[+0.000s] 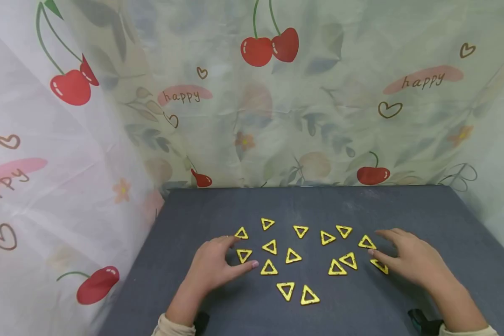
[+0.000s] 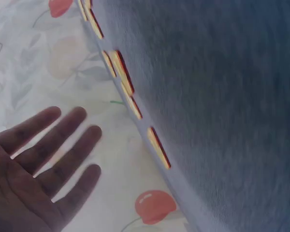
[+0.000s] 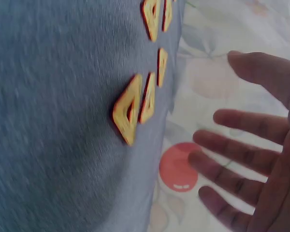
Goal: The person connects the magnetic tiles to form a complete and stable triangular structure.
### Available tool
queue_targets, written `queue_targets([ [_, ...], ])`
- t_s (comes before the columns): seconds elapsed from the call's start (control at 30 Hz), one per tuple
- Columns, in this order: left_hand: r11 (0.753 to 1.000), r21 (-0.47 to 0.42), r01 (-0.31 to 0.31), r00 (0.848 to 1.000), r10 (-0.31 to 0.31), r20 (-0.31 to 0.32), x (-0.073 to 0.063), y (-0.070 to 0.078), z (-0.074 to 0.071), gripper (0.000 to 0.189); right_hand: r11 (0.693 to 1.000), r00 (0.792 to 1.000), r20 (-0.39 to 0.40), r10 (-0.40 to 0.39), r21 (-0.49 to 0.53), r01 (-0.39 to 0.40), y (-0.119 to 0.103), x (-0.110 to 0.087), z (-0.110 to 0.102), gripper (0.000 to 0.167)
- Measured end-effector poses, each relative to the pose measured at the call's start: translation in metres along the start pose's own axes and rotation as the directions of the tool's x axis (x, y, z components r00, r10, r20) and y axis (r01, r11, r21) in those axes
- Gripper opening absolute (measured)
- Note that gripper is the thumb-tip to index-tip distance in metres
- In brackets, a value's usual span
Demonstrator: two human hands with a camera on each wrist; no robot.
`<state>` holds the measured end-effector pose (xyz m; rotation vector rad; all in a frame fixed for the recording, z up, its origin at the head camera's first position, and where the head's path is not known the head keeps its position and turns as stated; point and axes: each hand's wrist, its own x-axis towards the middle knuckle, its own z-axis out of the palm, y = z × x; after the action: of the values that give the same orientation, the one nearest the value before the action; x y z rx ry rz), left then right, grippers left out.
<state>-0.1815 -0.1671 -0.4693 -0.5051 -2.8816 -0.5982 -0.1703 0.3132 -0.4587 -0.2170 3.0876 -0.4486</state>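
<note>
Several yellow triangles with open centres lie scattered flat on a dark grey table. On the left, my left hand [image 1: 213, 265] is held above the table beside a yellow triangle [image 1: 244, 255], its fingers extended and holding nothing. My right hand [image 1: 413, 257] hovers at the right end of the group, partly covering one yellow triangle [image 1: 379, 266], near another triangle [image 1: 366, 241]. In the left wrist view the left hand's fingers [image 2: 70, 150] are spread. The right wrist view shows the right hand [image 3: 261, 154] with fingers spread too, apart from the nearest triangle [image 3: 128, 110].
The grey table [image 1: 201, 205] reaches back to a hanging cloth [image 1: 277, 140] printed with cherries, hearts and leaves. Another stretch of cloth [image 1: 88, 186] hangs along the left side. Two triangles [image 1: 286, 290] lie closest to the front, between the hands.
</note>
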Motion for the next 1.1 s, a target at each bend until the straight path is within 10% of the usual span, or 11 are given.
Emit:
queue_targets([
  [0.27,0.980,-0.195,-0.047,0.997,0.058,0.053,-0.004,0.016,0.013,0.053,0.966,0.989,-0.065,-0.132,0.216,0.143,-0.012,-0.002,0.015,0.040],
  [0.57,0.927,-0.373,-0.044,0.974,0.122,0.189,-0.005,0.052,0.031,0.046,0.931,0.978,-0.042,-0.202,0.301,0.205,-0.023,0.003,0.034,0.037],
  [1.1,0.949,-0.304,-0.087,0.898,0.207,0.389,0.012,0.106,0.054,0.036,0.894,0.951,0.057,-0.303,0.363,0.263,-0.044,0.018,0.051,0.042],
])
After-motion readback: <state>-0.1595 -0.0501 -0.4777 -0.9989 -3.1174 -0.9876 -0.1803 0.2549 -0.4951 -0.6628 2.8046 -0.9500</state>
